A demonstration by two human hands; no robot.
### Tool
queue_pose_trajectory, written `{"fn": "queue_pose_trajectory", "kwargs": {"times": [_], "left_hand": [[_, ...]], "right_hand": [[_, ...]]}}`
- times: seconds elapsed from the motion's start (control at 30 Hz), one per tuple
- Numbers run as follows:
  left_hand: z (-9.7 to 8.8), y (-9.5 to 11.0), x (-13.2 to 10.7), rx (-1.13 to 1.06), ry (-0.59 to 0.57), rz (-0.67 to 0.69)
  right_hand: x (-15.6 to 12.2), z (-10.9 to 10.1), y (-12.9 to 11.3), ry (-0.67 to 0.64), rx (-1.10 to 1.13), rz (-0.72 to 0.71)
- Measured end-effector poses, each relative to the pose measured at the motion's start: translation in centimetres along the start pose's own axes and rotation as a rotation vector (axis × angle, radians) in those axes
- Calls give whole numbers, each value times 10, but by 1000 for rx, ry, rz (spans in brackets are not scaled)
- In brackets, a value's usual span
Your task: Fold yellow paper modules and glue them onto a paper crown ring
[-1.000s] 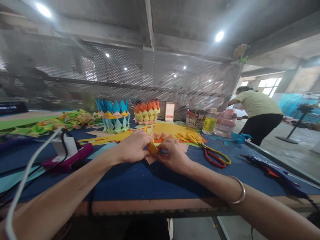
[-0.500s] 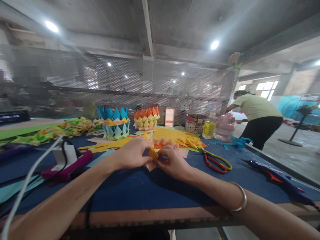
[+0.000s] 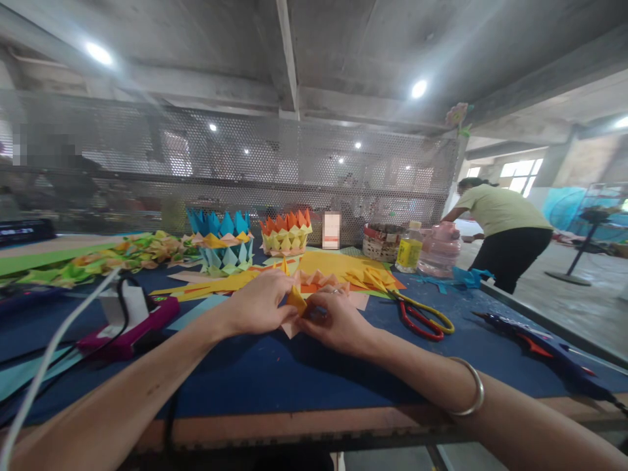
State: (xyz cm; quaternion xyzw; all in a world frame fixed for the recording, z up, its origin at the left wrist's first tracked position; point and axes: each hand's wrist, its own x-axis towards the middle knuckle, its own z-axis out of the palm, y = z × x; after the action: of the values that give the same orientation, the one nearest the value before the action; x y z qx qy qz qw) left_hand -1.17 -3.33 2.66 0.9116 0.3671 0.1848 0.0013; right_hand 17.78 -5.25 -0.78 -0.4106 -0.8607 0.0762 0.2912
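Note:
My left hand (image 3: 260, 302) and my right hand (image 3: 332, 320) meet over the blue table (image 3: 275, 369), both pinching a small folded yellow-orange paper piece (image 3: 297, 301). A pale pink paper scrap (image 3: 289, 327) lies under them. Just behind my hands sit several folded orange and yellow paper points (image 3: 343, 278) on yellow sheets (image 3: 333, 263). A metal bangle (image 3: 470, 389) circles my right wrist.
Red-and-yellow scissors (image 3: 422, 318) lie right of my hands, a blue glue gun (image 3: 540, 347) farther right, a magenta glue gun (image 3: 130, 320) with cables at left. Two paper crowns (image 3: 223, 239), a basket, a bottle (image 3: 409, 247) and a pink jar stand at the back. A person bends at right.
The camera view shifted slightly. My hands keep working the yellow-orange piece in nearly the same spot, my fingers closing a little more over it.

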Motion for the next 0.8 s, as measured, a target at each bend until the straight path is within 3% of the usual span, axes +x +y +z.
{"fn": "queue_pose_trajectory", "kwargs": {"times": [0.47,0.63,0.8], "left_hand": [[-15,-3,-2,-170,-76,-86],[-23,-3,-3,-217,-53,-144],[-18,-1,-4,-52,-45,-88]], "right_hand": [[-1,1,12,-39,-107,-11],[-1,2,10,-53,-143,-2],[1,-14,7,-73,-240,-112]]}}
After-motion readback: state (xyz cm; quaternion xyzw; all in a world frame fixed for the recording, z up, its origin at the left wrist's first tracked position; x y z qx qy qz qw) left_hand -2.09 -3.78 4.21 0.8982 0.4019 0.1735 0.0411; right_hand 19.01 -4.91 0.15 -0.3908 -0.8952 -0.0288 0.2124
